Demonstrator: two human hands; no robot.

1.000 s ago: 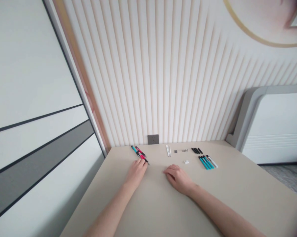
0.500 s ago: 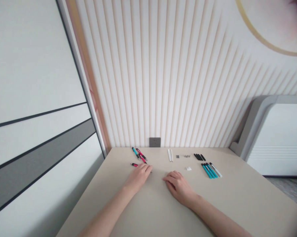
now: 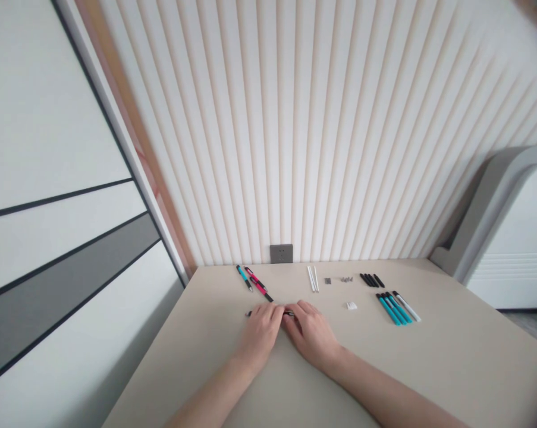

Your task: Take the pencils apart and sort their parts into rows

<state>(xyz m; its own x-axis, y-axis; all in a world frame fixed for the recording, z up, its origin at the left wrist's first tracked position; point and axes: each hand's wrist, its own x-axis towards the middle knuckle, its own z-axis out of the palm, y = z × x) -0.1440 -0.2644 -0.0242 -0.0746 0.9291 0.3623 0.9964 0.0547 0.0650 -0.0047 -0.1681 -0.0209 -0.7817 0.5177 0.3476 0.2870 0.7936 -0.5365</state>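
Note:
My left hand (image 3: 260, 334) is closed around a pen, low over the table. The pen's black clip end pokes out on the left of my fingers; most of the barrel is hidden. My right hand (image 3: 311, 334) meets it from the other side, its thumb and fingers closed on the dark tip end of the same pen (image 3: 289, 312). Just beyond my left hand lie two red-and-black pens (image 3: 259, 283), one partly over the other, and a turquoise-and-black pen (image 3: 244, 278).
On the table (image 3: 339, 380), right of my hands, lie thin white tubes (image 3: 313, 279), a small grey pile (image 3: 327, 280), springs (image 3: 346, 279), small white pieces (image 3: 351, 305), black grips (image 3: 372, 280), several turquoise barrels (image 3: 393, 308) and a white barrel (image 3: 407, 306). A wall socket (image 3: 281, 254) sits behind.
My left hand has drawn the pen away from the other pens, toward the right. My right hand has moved left and taken hold of its tip end. The view has turned slightly.

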